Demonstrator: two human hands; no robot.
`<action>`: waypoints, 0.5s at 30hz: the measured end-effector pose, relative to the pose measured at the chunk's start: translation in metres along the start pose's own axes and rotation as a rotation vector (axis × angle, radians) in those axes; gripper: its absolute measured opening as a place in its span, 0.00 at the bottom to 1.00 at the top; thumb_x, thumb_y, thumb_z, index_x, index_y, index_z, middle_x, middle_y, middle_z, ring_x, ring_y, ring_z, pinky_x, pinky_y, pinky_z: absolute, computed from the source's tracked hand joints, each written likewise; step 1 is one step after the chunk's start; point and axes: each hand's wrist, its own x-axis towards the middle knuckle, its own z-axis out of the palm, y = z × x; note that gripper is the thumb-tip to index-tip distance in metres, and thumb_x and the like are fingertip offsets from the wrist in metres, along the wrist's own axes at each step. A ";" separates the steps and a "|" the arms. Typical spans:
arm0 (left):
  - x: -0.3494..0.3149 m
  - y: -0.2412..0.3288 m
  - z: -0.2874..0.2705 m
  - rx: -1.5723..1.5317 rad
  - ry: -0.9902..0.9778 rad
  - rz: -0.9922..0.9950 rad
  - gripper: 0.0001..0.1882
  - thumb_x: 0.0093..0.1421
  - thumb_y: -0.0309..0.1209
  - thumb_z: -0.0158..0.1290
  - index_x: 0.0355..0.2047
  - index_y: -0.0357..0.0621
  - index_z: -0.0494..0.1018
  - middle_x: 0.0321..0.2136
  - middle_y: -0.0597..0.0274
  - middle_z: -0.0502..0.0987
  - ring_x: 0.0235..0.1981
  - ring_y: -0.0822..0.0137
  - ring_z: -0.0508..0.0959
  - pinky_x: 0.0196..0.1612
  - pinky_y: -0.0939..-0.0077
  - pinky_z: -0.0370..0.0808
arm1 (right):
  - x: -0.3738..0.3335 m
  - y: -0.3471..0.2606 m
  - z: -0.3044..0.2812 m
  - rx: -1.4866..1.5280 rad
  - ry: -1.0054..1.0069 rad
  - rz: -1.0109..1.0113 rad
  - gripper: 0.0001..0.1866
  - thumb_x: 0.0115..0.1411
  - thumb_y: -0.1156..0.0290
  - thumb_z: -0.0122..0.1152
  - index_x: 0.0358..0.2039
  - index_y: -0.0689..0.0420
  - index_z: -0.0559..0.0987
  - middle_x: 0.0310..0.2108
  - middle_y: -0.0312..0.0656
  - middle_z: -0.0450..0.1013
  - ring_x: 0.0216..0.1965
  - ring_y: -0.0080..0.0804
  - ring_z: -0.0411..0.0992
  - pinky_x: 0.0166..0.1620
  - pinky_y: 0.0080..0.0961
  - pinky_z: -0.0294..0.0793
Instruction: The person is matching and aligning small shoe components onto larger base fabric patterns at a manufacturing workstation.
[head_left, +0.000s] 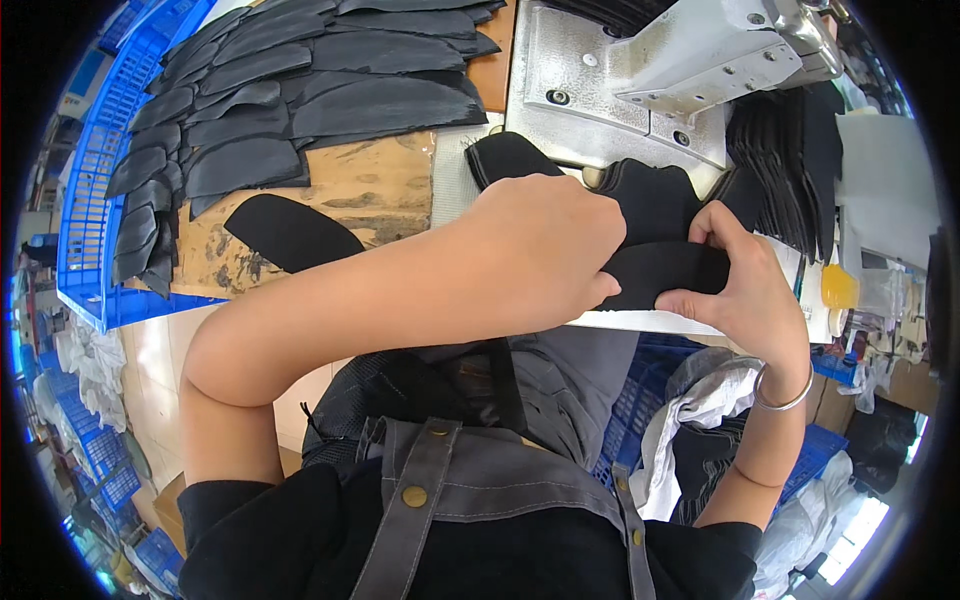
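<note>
While the right hand [757, 290] pinches a black panel [660, 273], the left hand [553, 250] hides its grip; panel likely light, pliable; best edge-held.

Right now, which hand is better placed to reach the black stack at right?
Probably your right hand: it's nearer the black stack, though it holds a black piece; your left hand sits farther off.

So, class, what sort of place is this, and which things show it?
Probably a sewing or garment workshop: a white metal machine stands on the worktop, cut dark pieces lie in overlapping rows, and a similar black piece is pinched in the right hand.
</note>
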 end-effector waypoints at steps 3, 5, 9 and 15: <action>-0.005 0.002 0.000 -0.003 0.058 0.060 0.15 0.55 0.37 0.59 0.22 0.39 0.72 0.18 0.56 0.75 0.23 0.55 0.77 0.28 0.67 0.71 | 0.000 0.000 0.001 -0.007 0.018 -0.019 0.29 0.36 0.62 0.78 0.33 0.58 0.68 0.24 0.47 0.68 0.25 0.45 0.67 0.32 0.32 0.67; -0.007 0.009 -0.002 0.089 -0.046 -0.029 0.15 0.57 0.40 0.58 0.28 0.39 0.71 0.21 0.56 0.75 0.25 0.55 0.77 0.28 0.65 0.71 | -0.002 0.000 0.000 -0.013 0.032 -0.020 0.29 0.36 0.62 0.78 0.33 0.58 0.68 0.24 0.47 0.68 0.25 0.45 0.67 0.32 0.32 0.67; -0.023 0.021 -0.008 0.326 0.066 -0.132 0.18 0.55 0.41 0.58 0.36 0.41 0.68 0.30 0.56 0.72 0.34 0.54 0.75 0.32 0.65 0.71 | -0.003 0.002 -0.002 -0.060 0.016 -0.017 0.28 0.37 0.62 0.77 0.34 0.58 0.69 0.25 0.48 0.70 0.27 0.48 0.70 0.32 0.33 0.68; -0.033 0.041 0.012 0.498 0.263 0.069 0.35 0.44 0.34 0.63 0.53 0.37 0.67 0.51 0.51 0.69 0.54 0.55 0.68 0.54 0.61 0.65 | -0.002 0.007 -0.001 -0.041 0.027 -0.058 0.26 0.40 0.62 0.75 0.34 0.58 0.69 0.25 0.49 0.72 0.29 0.51 0.72 0.33 0.37 0.69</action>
